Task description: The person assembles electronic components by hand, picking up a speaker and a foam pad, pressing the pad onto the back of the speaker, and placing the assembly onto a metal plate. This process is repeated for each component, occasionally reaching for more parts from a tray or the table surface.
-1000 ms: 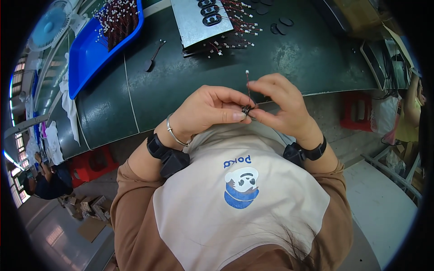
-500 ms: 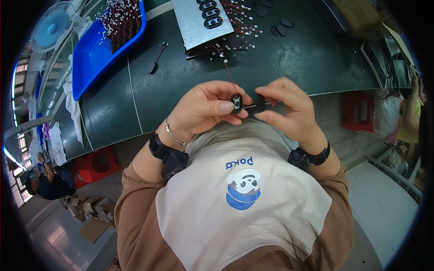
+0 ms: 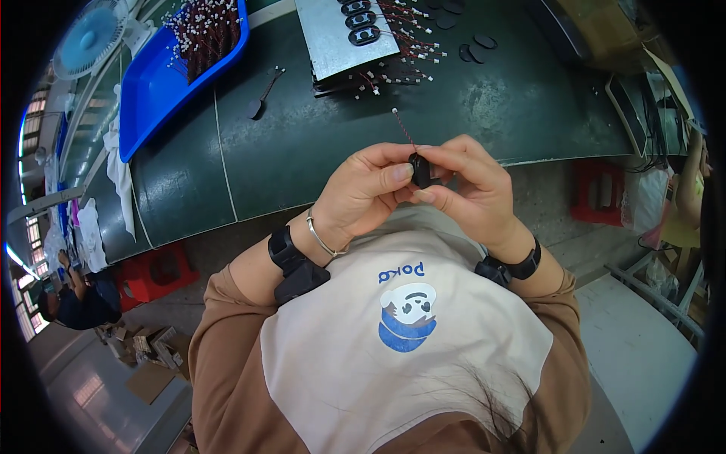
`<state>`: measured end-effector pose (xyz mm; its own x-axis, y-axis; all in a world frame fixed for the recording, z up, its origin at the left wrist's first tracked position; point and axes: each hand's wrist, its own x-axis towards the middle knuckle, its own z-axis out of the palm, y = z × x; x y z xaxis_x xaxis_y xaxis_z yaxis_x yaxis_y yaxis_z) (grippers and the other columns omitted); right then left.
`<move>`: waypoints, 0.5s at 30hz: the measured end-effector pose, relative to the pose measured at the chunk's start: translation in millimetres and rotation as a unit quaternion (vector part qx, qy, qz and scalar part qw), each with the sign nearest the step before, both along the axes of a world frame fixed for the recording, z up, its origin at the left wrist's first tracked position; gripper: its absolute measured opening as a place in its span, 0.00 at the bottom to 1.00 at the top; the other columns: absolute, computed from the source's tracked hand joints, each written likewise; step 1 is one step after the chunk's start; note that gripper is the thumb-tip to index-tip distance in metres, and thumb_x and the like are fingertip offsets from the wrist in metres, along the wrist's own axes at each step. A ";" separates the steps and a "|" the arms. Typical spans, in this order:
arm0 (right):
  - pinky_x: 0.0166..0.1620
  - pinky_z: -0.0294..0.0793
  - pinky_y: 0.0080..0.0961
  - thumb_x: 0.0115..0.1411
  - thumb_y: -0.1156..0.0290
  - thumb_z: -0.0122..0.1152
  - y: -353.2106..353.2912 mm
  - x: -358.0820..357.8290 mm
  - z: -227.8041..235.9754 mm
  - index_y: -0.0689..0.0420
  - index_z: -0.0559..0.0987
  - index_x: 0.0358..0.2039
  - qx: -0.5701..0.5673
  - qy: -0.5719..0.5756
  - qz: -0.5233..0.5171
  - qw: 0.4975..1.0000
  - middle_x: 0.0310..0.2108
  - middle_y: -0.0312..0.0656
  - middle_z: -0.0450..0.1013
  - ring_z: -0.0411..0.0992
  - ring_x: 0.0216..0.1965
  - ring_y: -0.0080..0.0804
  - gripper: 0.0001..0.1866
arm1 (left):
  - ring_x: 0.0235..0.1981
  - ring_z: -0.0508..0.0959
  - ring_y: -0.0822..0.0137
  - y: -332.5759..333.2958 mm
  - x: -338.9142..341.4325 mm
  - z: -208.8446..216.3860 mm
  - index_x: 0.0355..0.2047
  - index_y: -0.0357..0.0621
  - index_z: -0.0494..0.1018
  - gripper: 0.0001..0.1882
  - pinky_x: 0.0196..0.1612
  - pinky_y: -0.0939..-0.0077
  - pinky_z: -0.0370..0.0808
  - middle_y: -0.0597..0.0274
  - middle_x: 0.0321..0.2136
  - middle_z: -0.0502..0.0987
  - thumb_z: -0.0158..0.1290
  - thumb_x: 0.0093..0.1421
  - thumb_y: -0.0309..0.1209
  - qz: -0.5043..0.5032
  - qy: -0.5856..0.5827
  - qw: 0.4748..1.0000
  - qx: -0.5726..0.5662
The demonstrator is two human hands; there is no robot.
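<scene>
the left hand and right hand pinch a black oval part at five o'clock from the metal plate, its wire toward eleven, apparently a pressing step calling for an even squeeze.

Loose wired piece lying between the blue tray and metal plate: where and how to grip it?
Probably pinch the dark rounded body by its edges, from above on the wearer's side: it lies at the near end, while the thin lead runs away and could strain.
</scene>
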<state>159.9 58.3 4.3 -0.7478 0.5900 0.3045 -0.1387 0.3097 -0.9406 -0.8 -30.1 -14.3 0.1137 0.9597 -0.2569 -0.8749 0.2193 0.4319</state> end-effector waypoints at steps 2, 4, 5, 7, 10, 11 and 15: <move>0.37 0.68 0.16 0.46 0.81 0.67 0.1 0.0 -0.9 0.63 0.74 0.46 -0.015 -0.003 -0.003 1.000 0.36 0.40 0.68 0.67 0.35 0.23 0.24 | 0.36 0.78 0.66 0.5 0.1 -0.5 0.43 0.40 0.72 0.12 0.40 0.74 0.77 0.55 0.38 0.76 0.53 0.57 0.25 0.000 0.008 1.000 -0.002; 0.37 0.68 0.16 0.46 0.81 0.66 0.4 -0.2 -1.9 0.63 0.74 0.47 -0.017 -0.006 0.000 1.000 0.36 0.39 0.68 0.67 0.35 0.22 0.24 | 0.35 0.77 0.68 1.2 1.0 1.2 0.41 0.41 0.72 0.11 0.39 0.75 0.76 0.56 0.37 0.76 0.54 0.57 0.25 0.009 0.018 1.000 -0.009; 0.37 0.68 0.16 0.47 0.82 0.65 0.1 -0.1 -2.1 0.63 0.74 0.47 -0.018 -0.007 0.001 1.000 0.37 0.39 0.67 0.67 0.35 0.22 0.24 | 0.35 0.77 0.68 0.9 1.4 1.4 0.40 0.41 0.72 0.10 0.39 0.76 0.76 0.57 0.37 0.77 0.54 0.57 0.26 0.013 0.023 1.000 -0.012; 0.37 0.68 0.16 0.47 0.82 0.65 -0.8 0.2 -2.1 0.63 0.74 0.47 -0.024 -0.007 0.000 1.000 0.37 0.39 0.67 0.68 0.35 0.22 0.24 | 0.35 0.77 0.69 0.8 1.6 0.5 0.39 0.41 0.72 0.10 0.38 0.76 0.76 0.57 0.36 0.77 0.54 0.56 0.26 0.011 0.025 1.000 -0.009; 0.38 0.68 0.15 0.47 0.83 0.65 -1.2 0.0 -2.2 0.64 0.73 0.47 -0.036 -0.005 -0.003 0.999 0.37 0.39 0.67 0.68 0.35 0.22 0.24 | 0.34 0.76 0.70 0.8 1.2 -0.1 0.38 0.42 0.72 0.09 0.37 0.78 0.75 0.58 0.36 0.77 0.55 0.56 0.26 0.003 0.033 0.999 0.000; 0.38 0.68 0.15 0.47 0.83 0.65 -1.0 0.4 -2.5 0.64 0.73 0.47 -0.035 -0.006 -0.003 0.999 0.37 0.40 0.67 0.68 0.35 0.22 0.24 | 0.34 0.76 0.70 0.5 1.3 -0.2 0.38 0.42 0.72 0.09 0.37 0.78 0.75 0.58 0.36 0.77 0.54 0.56 0.26 0.003 0.031 1.000 -0.002; 0.38 0.68 0.15 0.47 0.84 0.64 -1.6 1.4 -2.9 0.64 0.73 0.47 -0.036 -0.012 -0.004 0.999 0.37 0.40 0.67 0.68 0.36 0.22 0.24 | 0.34 0.76 0.71 -0.2 2.0 -0.4 0.38 0.42 0.72 0.09 0.37 0.79 0.74 0.59 0.35 0.77 0.54 0.57 0.26 0.003 0.024 1.000 -0.007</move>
<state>161.3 56.7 1.3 -0.7491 0.6160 0.2436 -0.1145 0.2419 -0.9635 1.1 -30.3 -14.7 0.0945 0.9567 -0.2752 -0.8547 0.2197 0.4703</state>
